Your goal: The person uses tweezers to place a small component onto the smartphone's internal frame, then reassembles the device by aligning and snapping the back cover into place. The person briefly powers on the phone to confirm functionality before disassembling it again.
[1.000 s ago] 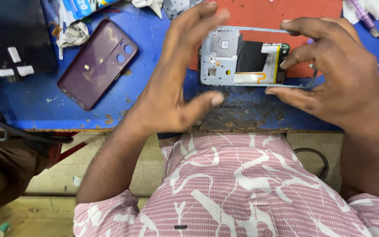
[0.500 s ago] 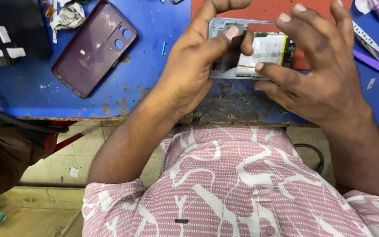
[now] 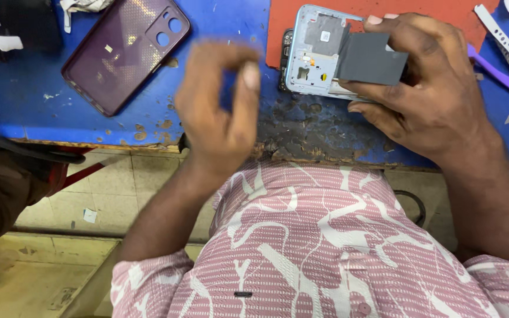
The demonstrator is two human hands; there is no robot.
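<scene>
- The opened phone frame (image 3: 319, 56), pale blue with its back cover off, lies at the near edge of the red mat (image 3: 431, 12), and everything below is placed from this frame.
- The right hand (image 3: 425, 88) is closed over the frame's right end, fingers wrapped about its far and near edges; this looks meant to keep it from sliding on the mat.
- The same hand pins a flat dark grey rectangle (image 3: 372, 58), probably the battery, which stands tilted up off the frame's right half, as if lifted clear of its bay.
- The left hand (image 3: 219, 103) hovers just left of the frame, apart from it, blurred. Thumb and forefinger are drawn together in a pinch; I cannot tell whether anything small sits between them.
- Well left of the frame, the purple back cover (image 3: 126, 53) lies inner face down on the blue worktable (image 3: 25, 100), set out of the way.
- Right of the frame, beyond the right hand, lie a purple pry tool (image 3: 502, 79) and metal tweezers (image 3: 505, 41), within reach.
- The right hand's own fingers hide the frame's right end; the worn, dark patch of table edge (image 3: 301, 132) lies just on the near side of the frame.
</scene>
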